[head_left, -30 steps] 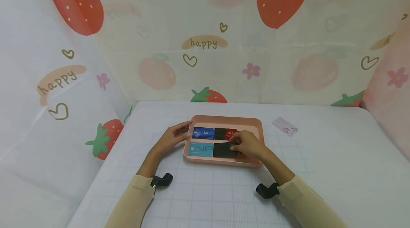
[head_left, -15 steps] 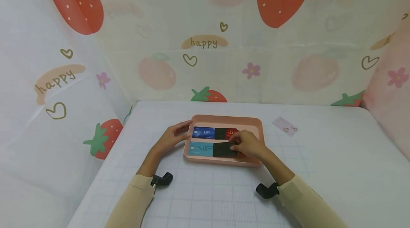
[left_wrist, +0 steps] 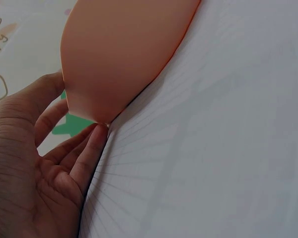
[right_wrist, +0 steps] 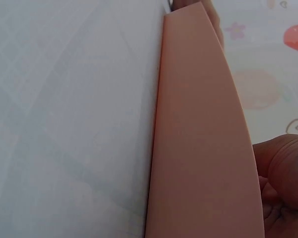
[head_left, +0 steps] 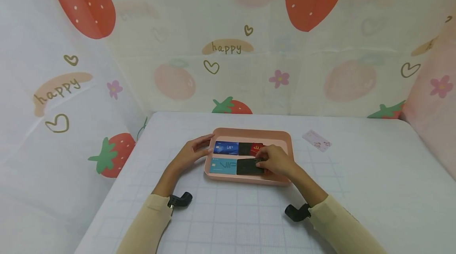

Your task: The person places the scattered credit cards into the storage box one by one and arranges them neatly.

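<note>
A pink tray [head_left: 249,183] holds cards in two rows in the head view. The back row has a blue VIP card [head_left: 226,148], a dark card [head_left: 244,149] and a red-marked card [head_left: 255,149]. A light blue VIP card [head_left: 223,165] and a black card [head_left: 249,167] lie in the front row. My right hand [head_left: 278,161] pinches the black card near its right end and covers what lies beneath. My left hand [head_left: 189,155] touches the tray's left end, thumb and fingers fairly straight against its wall [left_wrist: 124,54] in the left wrist view.
A pale pink patterned card [head_left: 317,140] lies on the white table [head_left: 374,190], right of the tray and towards the back. Behind the table hangs a strawberry-print cloth [head_left: 228,79]. Black wrist cameras [head_left: 297,212] sit at both cuffs.
Both hands and the cards hold nearly the same places. Only the cloth at the left has shifted a little to the left.
</note>
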Demonstrator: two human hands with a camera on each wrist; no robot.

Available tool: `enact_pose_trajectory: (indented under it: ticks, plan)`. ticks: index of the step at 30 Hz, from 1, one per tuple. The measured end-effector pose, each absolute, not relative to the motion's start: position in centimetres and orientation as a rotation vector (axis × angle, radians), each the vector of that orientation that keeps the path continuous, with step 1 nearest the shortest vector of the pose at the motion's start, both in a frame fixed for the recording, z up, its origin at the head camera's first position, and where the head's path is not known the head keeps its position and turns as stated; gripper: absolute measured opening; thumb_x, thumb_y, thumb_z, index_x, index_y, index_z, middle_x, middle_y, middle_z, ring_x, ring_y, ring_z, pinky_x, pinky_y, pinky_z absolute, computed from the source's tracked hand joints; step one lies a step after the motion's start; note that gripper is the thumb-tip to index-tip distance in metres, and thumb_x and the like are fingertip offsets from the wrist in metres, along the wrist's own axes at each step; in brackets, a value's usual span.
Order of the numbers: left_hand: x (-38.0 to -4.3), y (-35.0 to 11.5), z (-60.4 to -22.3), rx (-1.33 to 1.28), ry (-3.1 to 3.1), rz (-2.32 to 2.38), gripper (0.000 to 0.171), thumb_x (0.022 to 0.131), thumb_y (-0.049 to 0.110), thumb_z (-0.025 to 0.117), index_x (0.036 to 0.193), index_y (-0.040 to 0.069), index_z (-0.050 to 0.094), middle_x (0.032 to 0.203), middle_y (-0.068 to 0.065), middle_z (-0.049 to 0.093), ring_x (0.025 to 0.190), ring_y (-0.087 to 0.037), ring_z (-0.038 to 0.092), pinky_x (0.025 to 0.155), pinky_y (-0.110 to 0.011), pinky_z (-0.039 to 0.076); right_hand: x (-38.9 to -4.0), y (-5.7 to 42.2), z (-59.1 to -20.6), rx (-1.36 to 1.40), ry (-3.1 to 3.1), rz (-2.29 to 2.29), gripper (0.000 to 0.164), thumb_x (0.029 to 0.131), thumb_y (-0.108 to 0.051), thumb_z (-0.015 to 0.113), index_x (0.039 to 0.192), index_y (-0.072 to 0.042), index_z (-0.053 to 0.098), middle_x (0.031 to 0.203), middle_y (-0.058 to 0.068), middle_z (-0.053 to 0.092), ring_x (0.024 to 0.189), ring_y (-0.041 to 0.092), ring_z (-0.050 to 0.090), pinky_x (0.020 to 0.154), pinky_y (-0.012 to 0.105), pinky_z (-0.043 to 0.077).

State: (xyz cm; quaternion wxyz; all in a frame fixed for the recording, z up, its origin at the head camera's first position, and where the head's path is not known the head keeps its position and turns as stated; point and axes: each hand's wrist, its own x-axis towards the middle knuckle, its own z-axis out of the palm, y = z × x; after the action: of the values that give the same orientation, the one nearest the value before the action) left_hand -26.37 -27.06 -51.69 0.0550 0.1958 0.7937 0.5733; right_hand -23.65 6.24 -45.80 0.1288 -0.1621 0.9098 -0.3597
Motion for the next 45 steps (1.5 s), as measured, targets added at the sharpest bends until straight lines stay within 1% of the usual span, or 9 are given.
enact_pose_trajectory:
  ticks: [5,13,19,24,27,31,34,37,45]
  plan:
    - [-26.43,-27.20,-51.60,0.589,2.421,1.722,0.059,0.098,0.015,0.070,0.152,0.009,0.048,0.153,-0.014,0.049,0.138,-0.033,0.049,0.113,-0.050,0.040,-23.60,6.22,-45.69,-0.448,2.645,-1.051,0.021,0.090,-0.013,0.078,0.109,-0.004,0.075,0.104,0.008,0.074,0.095,0.023,0.061,0.088,0.038,0.055]
    - [-26.52,-27.26,-51.78,0.597,2.422,1.721,0.059,0.098,0.017,0.070,0.152,0.010,0.048,0.153,-0.014,0.049,0.138,-0.034,0.049,0.113,-0.050,0.040,-23.58,6.35,-45.90,-0.437,2.671,-1.033,0.016,0.090,-0.017,0.078,0.104,-0.007,0.076,0.100,0.005,0.071,0.095,0.023,0.059,0.083,0.034,0.055]
    - [-26.46,-27.18,-51.84,0.595,2.426,1.725,0.059,0.097,0.015,0.070,0.152,0.008,0.047,0.153,-0.014,0.049,0.138,-0.033,0.049,0.113,-0.046,0.041,-23.49,6.53,-45.97,-0.438,2.664,-1.077,0.016,0.091,-0.015,0.078,0.103,-0.006,0.075,0.094,0.004,0.069,0.088,0.021,0.058,0.067,0.027,0.051]
    - [-26.46,-27.17,-51.88,0.588,2.419,1.731,0.059,0.097,0.015,0.070,0.151,0.009,0.048,0.152,-0.015,0.050,0.138,-0.034,0.049,0.113,-0.049,0.040,-23.46,6.59,-46.02,-0.433,2.639,-1.111,0.016,0.091,-0.015,0.077,0.104,-0.005,0.075,0.091,0.005,0.068,0.077,0.019,0.059,0.057,0.026,0.049]
    - [-26.51,-27.18,-51.94,0.588,2.418,1.730,0.058,0.097,0.015,0.070,0.151,0.009,0.048,0.151,-0.015,0.050,0.138,-0.034,0.049,0.113,-0.050,0.040,-23.48,6.62,-46.10,-0.431,2.651,-1.097,0.016,0.091,-0.015,0.077,0.103,-0.005,0.075,0.090,0.005,0.068,0.078,0.020,0.059,0.059,0.026,0.050]
    - [-26.60,-27.18,-51.96,0.588,2.435,1.713,0.059,0.097,0.015,0.070,0.152,0.010,0.048,0.152,-0.013,0.050,0.138,-0.032,0.049,0.112,-0.047,0.042,-23.55,6.68,-46.11,-0.434,2.687,-1.065,0.015,0.091,-0.017,0.077,0.102,-0.006,0.075,0.091,0.004,0.068,0.086,0.021,0.057,0.068,0.027,0.051]
    - [-26.62,-27.09,-51.94,0.588,2.443,1.706,0.059,0.097,0.016,0.070,0.152,0.011,0.048,0.151,-0.013,0.051,0.138,-0.031,0.050,0.112,-0.045,0.042,-23.56,6.83,-46.10,-0.432,2.692,-1.066,0.016,0.092,-0.017,0.077,0.103,-0.006,0.075,0.092,0.004,0.068,0.086,0.021,0.058,0.069,0.028,0.053]
    - [-26.62,-27.05,-51.94,0.590,2.446,1.699,0.059,0.098,0.017,0.070,0.152,0.011,0.048,0.151,-0.013,0.051,0.138,-0.032,0.049,0.113,-0.047,0.042,-23.54,6.98,-46.10,-0.434,2.682,-1.078,0.017,0.092,-0.016,0.076,0.104,-0.005,0.074,0.093,0.005,0.068,0.085,0.021,0.058,0.068,0.029,0.054]
    - [-26.24,-27.12,-51.53,0.577,2.463,1.674,0.060,0.098,0.018,0.069,0.153,0.012,0.047,0.152,-0.013,0.050,0.139,-0.032,0.048,0.114,-0.049,0.040,-23.47,7.11,-46.00,-0.467,2.686,-1.075,0.014,0.093,-0.018,0.076,0.101,-0.007,0.074,0.092,0.004,0.067,0.087,0.022,0.058,0.072,0.032,0.052]
